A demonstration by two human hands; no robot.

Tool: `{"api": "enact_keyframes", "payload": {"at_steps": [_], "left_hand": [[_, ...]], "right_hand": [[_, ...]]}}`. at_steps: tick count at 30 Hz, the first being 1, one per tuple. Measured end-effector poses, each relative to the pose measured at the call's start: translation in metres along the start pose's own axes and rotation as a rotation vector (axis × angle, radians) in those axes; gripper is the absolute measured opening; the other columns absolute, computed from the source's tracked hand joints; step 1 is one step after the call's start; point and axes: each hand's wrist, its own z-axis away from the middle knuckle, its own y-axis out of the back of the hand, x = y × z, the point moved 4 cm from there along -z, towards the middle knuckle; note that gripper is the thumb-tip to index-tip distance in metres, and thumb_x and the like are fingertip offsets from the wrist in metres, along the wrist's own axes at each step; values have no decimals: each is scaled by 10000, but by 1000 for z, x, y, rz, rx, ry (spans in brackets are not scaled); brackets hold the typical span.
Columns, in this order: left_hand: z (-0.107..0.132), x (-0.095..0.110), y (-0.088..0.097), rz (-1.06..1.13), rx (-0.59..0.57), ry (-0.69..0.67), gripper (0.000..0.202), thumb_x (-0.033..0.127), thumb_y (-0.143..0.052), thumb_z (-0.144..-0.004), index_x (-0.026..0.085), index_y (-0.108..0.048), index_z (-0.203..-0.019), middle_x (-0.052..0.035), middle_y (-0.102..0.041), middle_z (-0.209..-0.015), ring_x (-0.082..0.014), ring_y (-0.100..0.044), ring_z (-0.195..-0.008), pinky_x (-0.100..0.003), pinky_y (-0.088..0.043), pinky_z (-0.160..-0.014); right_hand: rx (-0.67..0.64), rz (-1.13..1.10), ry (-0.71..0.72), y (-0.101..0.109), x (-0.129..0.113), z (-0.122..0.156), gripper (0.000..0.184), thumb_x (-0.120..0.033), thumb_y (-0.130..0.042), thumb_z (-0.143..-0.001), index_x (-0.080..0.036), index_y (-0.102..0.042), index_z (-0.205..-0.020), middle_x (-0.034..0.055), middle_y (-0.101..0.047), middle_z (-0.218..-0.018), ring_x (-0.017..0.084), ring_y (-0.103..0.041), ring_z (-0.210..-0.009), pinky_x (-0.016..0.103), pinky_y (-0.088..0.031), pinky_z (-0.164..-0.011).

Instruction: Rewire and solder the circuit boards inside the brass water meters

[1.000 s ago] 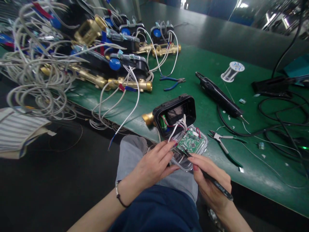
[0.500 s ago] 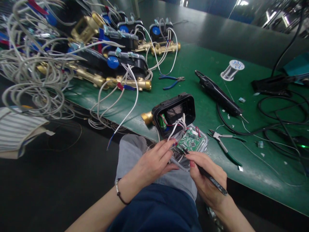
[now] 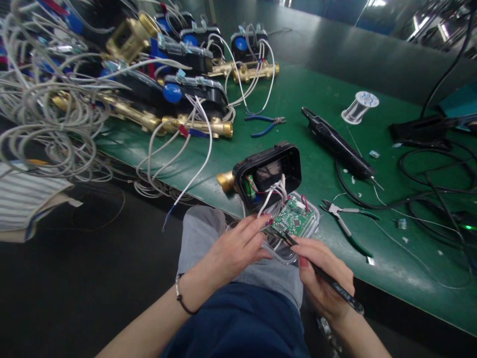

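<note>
My right hand (image 3: pixel 328 278) is closed around black tweezers (image 3: pixel 337 287), whose tips reach the near edge of a green circuit board (image 3: pixel 296 219). The board sits in a clear plastic cover (image 3: pixel 288 256). My left hand (image 3: pixel 234 248) grips the cover's left side, its thumb low by the rim and its fingertips at thin wires beside the board; what lies under the fingers is partly hidden. White and red wires link the board to an open black meter housing (image 3: pixel 266 171) with a brass fitting (image 3: pixel 224 182). A green cylinder (image 3: pixel 250 187) shows inside the housing.
Nippers with green handles (image 3: pixel 348 226) lie right of the board. Beyond are a black electric screwdriver (image 3: pixel 337 144), a solder spool (image 3: pixel 359 107) and small blue-handled pliers (image 3: pixel 265 125). Brass meters (image 3: pixel 197 97) and coiled cables (image 3: pixel 55 129) crowd the left. Black cords (image 3: pixel 406 194) lie right.
My right hand has shifted slightly right and down, and the tweezers' rear end has moved the same way. My left hand has moved slightly left, staying at the cover and wires.
</note>
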Motion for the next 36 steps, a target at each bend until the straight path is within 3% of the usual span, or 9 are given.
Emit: {"api": "enact_keyframes", "payload": {"at_steps": [5, 12, 36], "left_hand": [[-1, 0, 2, -11, 8, -2, 285, 368, -529, -883, 87, -542, -933, -172, -545, -1241, -257, -533, -1124, -383, -519, -942], [0, 0, 1, -11, -25, 14, 285, 362, -519, -890, 83, -545, -943, -172, -525, -1271, -260, -516, -1149, -395, -516, -950], [-2, 1, 3, -6, -23, 18, 280, 362, -506, -898, 96, -543, -974, -176, -536, -1269, -244, -521, -1160, -395, -512, -955]], "right_hand": [[24, -25, -2, 0, 2, 0, 353, 8, -544, -765, -156, -622, -1068, 92, -667, -968, 196, -642, -942, 340, -552, -793], [-38, 15, -6, -4, 3, 2, 381, 12, -567, -758, -154, -620, -1097, 97, -646, -1041, 189, -632, -978, 323, -536, -835], [12, -57, -10, -6, 6, 4, 383, 8, -561, -758, -159, -625, -1096, 102, -646, -1054, 208, -633, -984, 349, -542, -827]]}}
